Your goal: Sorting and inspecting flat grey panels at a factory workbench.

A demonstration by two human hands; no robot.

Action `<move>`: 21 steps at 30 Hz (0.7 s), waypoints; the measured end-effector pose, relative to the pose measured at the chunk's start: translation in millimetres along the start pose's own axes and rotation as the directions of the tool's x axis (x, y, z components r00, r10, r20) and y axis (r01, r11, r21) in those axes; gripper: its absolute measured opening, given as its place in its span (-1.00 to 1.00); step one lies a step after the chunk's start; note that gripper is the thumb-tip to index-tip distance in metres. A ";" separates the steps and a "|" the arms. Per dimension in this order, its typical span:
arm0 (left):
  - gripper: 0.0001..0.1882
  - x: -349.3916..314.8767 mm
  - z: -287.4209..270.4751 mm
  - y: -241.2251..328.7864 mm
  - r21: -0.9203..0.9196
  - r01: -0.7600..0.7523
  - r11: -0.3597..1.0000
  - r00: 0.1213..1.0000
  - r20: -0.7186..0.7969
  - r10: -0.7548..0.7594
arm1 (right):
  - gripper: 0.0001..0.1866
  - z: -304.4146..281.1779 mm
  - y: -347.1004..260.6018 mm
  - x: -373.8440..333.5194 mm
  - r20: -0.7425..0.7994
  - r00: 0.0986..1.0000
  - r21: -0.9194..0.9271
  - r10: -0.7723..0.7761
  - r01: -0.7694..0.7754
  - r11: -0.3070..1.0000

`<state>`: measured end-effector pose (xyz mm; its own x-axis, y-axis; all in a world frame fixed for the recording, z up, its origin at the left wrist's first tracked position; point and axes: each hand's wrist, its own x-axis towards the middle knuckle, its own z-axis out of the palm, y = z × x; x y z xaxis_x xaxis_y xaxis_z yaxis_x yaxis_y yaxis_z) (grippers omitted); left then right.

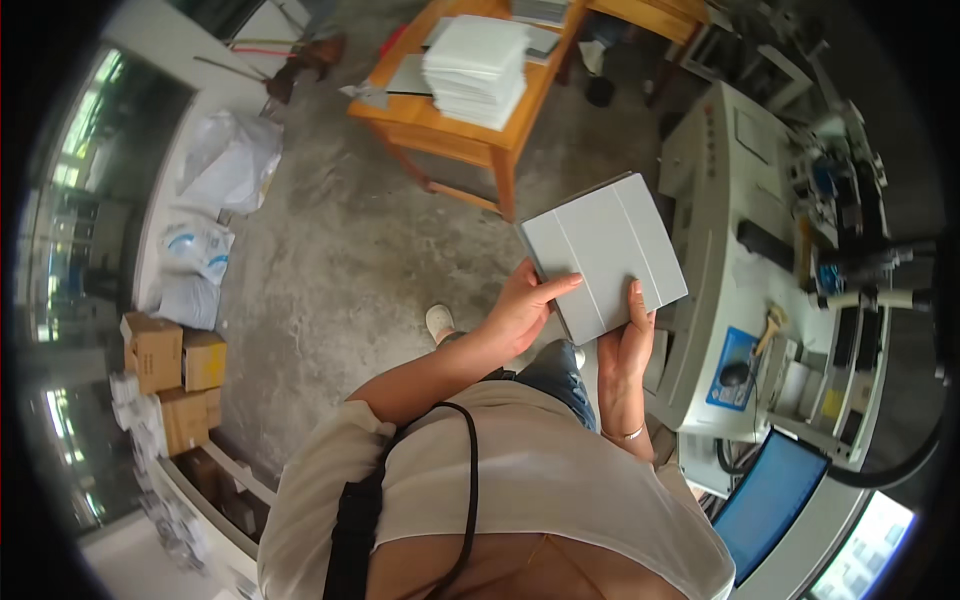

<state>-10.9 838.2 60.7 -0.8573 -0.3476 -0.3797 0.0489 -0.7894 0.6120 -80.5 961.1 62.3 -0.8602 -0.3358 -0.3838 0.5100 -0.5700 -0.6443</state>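
In front of my body I hold a flat, square grey panel [610, 250] with two thin pale lines running across its upper face. It is tilted, and its edge looks thick; whether it is one piece or several layers I cannot tell. My left hand [525, 308] grips its lower left side, thumb on top and fingers underneath. At the lower right edge, my right hand [634, 335] grips it the same way, thumb on the face. The fingers below the panel are mostly hidden.
Ahead stands a wooden table [450, 147] bearing a tall stack of white sheets [478, 70]. A large pale machine [715, 270] is close on my right, with a blue mouse pad [733, 370] and a monitor [772, 505]. Cardboard boxes [153, 352] and white bags [230, 160] line the left wall.
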 end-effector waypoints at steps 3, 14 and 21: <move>-0.61 -29.7 -96.7 64.8 -0.054 -0.152 0.987 0.976 -0.164 0.142 | -0.60 71.4 98.5 -7.1 0.058 0.976 -0.068 0.212 -0.208 0.976; -0.49 -81.0 -350.5 319.5 -0.097 -0.201 0.975 0.840 -0.529 0.120 | -0.54 307.0 361.9 -16.1 0.277 0.787 -0.223 0.552 -0.506 0.833; -0.51 -52.3 -473.0 466.4 -0.136 -0.180 0.974 0.826 -0.559 0.074 | -0.28 413.3 454.6 64.1 0.643 0.381 -0.304 0.664 -0.669 0.678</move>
<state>299.2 248.8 37.8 -0.4175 -0.6287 -0.6561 0.2718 -0.7754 0.5700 95.3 370.5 18.3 0.0092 -0.9889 -0.1485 0.9222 0.0658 -0.3811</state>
